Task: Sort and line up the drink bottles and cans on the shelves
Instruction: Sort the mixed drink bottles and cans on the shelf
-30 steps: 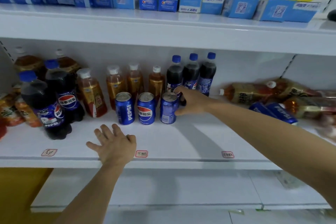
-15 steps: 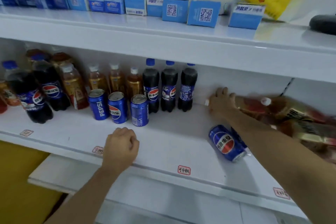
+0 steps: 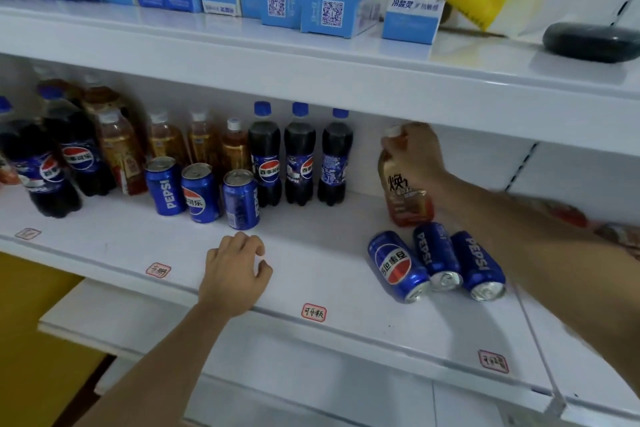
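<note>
My right hand [image 3: 414, 158] grips the neck of an amber tea bottle [image 3: 407, 199] that stands upright on the middle shelf [image 3: 311, 253], right of three small cola bottles [image 3: 299, 156]. Three blue Pepsi cans [image 3: 202, 191] stand in a row in front of three small tea bottles [image 3: 201, 142]. Three more Pepsi cans [image 3: 438, 258] lie on their sides just in front of the held bottle. My left hand [image 3: 235, 270] rests on the shelf's front part with its fingers loosely curled, holding nothing.
Big cola bottles [image 3: 59, 163] and larger tea bottles [image 3: 119, 152] crowd the shelf's left end. More bottles lie blurred behind my right forearm. The upper shelf [image 3: 242, 45] carries blue boxes [image 3: 325, 12], a lying cola bottle, a yellow bag and a dark case. Red labels [image 3: 313, 313] mark the shelf edge.
My right hand left the standing cans, reached right to the lying bottles and now holds a tea bottle upright. My left hand curled its fingers. The view shifted right.
</note>
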A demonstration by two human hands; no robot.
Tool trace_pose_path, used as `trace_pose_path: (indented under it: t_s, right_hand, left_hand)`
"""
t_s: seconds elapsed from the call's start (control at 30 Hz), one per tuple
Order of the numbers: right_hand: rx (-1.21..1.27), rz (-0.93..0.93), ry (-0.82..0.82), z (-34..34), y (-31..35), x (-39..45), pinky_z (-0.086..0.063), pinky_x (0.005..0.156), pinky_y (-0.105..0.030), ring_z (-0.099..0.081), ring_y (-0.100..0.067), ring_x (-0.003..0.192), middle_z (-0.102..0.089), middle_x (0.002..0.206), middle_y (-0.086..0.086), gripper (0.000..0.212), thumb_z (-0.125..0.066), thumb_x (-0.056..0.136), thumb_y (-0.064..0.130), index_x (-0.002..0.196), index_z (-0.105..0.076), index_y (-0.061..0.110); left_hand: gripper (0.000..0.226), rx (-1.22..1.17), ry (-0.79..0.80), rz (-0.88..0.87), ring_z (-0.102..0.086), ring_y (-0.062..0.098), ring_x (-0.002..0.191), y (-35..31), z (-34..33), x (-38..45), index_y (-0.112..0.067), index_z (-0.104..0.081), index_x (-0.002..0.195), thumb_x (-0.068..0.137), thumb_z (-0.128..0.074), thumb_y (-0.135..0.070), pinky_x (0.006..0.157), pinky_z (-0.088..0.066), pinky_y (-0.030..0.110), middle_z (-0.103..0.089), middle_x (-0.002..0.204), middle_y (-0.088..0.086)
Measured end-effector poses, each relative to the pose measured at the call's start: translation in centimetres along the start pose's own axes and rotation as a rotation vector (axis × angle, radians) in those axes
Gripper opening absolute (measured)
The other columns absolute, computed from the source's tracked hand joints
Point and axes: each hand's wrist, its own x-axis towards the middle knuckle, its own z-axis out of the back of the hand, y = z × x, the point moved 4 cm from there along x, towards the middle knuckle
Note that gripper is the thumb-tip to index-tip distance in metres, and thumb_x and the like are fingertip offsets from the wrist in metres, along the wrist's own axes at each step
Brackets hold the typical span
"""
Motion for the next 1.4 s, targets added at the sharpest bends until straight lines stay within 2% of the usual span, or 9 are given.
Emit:
trace_pose_path:
  t_s: [0.1,0.27,0.37,0.43,0.6,0.8,1.03,1.2,1.4]
  right_hand:
    - [0.170,-0.092,-0.082,1.0,-0.6,0.2,-0.036,0.056,-0.009,-0.062,-0.012,0.083,-0.061,0.079,0.013,0.018,-0.068,0.096,0.033,0.091,-0.065,0.016]
    - [0.250,-0.144,-0.053,0.5,-0.3,-0.5,-0.040,0.058,-0.002,-0.056,-0.001,0.078,-0.062,0.088,0.010,0.023,-0.071,0.093,0.034,0.103,-0.066,0.014]
    - [-0.067,-0.050,-0.214,1.9,-0.2,-2.3,-0.048,0.088,-0.030,-0.057,-0.020,0.101,-0.062,0.103,-0.003,0.027,-0.062,0.098,0.034,0.110,-0.061,0.009]
    - [-0.246,0.136,-0.250,2.4,0.8,-4.4,-0.045,0.089,-0.043,-0.056,-0.025,0.103,-0.060,0.106,-0.007,0.024,-0.057,0.098,0.030,0.113,-0.056,0.010]
    - [-0.719,0.215,0.708,-1.2,0.3,-11.5,-0.034,0.103,-0.056,-0.054,-0.029,0.117,-0.059,0.120,0.001,0.065,-0.060,0.079,0.074,0.122,-0.048,0.027]
    - [-0.610,0.114,0.929,-3.9,-0.2,-12.4,-0.047,0.088,-0.042,-0.059,-0.022,0.101,-0.059,0.113,0.003,0.066,-0.079,0.070,0.056,0.120,-0.044,0.031]
    - [-0.109,0.213,0.498,-6.3,3.3,-10.1,-0.050,0.077,-0.032,-0.060,-0.018,0.095,-0.056,0.109,0.003,0.059,-0.085,0.075,0.027,0.114,-0.041,0.023]
    - [0.095,0.110,0.449,-9.9,3.7,-9.4,-0.053,0.087,-0.034,-0.061,-0.024,0.105,-0.054,0.121,-0.003,0.061,-0.089,0.070,0.026,0.109,-0.042,0.029]
    - [0.078,0.164,0.449,-6.5,3.1,-9.5,-0.039,0.086,-0.029,-0.052,-0.014,0.111,-0.051,0.129,0.000,0.061,-0.075,0.090,0.031,0.139,-0.040,0.020]
  left_hand:
    - [0.016,-0.012,-0.002,0.007,-0.050,0.018,0.099,-0.1,0.0,0.0,-0.026,-0.057,0.106,0.094,-0.052,-0.035,0.084,-0.039,0.035,-0.054,0.106,-0.007]
    - [0.017,0.002,0.023,0.020,-0.048,0.017,0.101,-0.1,0.1,0.1,-0.027,-0.056,0.109,0.096,-0.053,-0.036,0.088,-0.041,0.035,-0.054,0.111,-0.006]
    - [0.017,0.012,0.024,0.021,-0.047,0.016,0.102,0.0,0.0,0.2,-0.027,-0.055,0.110,0.096,-0.053,-0.037,0.088,-0.042,0.034,-0.054,0.112,-0.005]
    - [0.017,0.015,0.021,0.023,-0.046,0.017,0.102,0.0,0.0,0.2,-0.027,-0.054,0.110,0.096,-0.053,-0.037,0.088,-0.041,0.034,-0.053,0.113,-0.005]
    - [0.018,0.018,0.019,0.013,-0.046,0.020,0.103,-0.4,0.3,0.0,-0.023,-0.056,0.111,0.096,-0.054,-0.034,0.088,-0.040,0.036,-0.052,0.113,-0.001]
    - [0.020,0.011,0.027,0.017,-0.046,0.019,0.106,-0.7,0.6,-0.3,-0.023,-0.055,0.115,0.098,-0.052,-0.035,0.092,-0.041,0.036,-0.051,0.119,0.000]
    - [0.021,0.020,0.033,0.017,-0.044,0.016,0.107,-0.7,0.7,-0.4,-0.025,-0.053,0.116,0.099,-0.049,-0.037,0.093,-0.038,0.033,-0.049,0.120,-0.003]
    - [0.019,0.019,0.030,0.011,-0.044,0.017,0.105,-0.9,0.8,-0.4,-0.025,-0.054,0.114,0.097,-0.050,-0.035,0.090,-0.038,0.033,-0.050,0.117,-0.003]
    - [0.019,0.021,0.034,0.028,-0.043,0.017,0.107,-0.8,0.7,-0.1,-0.026,-0.053,0.114,0.098,-0.051,-0.035,0.092,-0.038,0.034,-0.049,0.118,-0.003]
